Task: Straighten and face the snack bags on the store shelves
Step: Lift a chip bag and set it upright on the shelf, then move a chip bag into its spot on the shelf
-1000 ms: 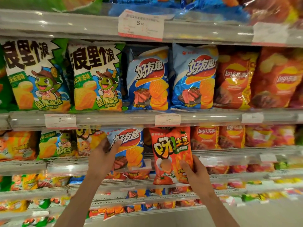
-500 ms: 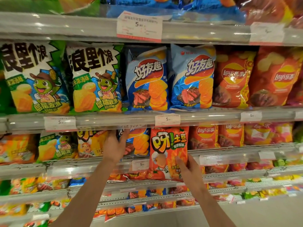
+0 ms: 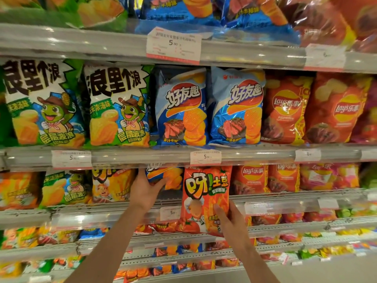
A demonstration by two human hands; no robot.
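My left hand [image 3: 145,190] grips the lower edge of a small blue chip bag [image 3: 169,176] on the third shelf; the bag's top is hidden behind the shelf rail above. My right hand [image 3: 230,219] holds an orange-red tomato snack bag [image 3: 204,193] by its lower right side, upright and facing me, in front of the shelf edge. Beside it to the right stand small red Lay's bags [image 3: 252,178]. To the left sits an orange bag with a cartoon chef [image 3: 111,185].
The shelf above carries green-and-white corn bags [image 3: 116,105], two blue steak-flavour bags [image 3: 236,107] and red Lay's bags [image 3: 285,109]. Clear price rails [image 3: 142,157] with paper tags run along each shelf. Lower shelves hold several small snack packs [image 3: 167,268].
My left hand has pushed the blue bag up and back onto the third shelf. My right hand has raised the orange-red bag slightly. The view has tilted upward.
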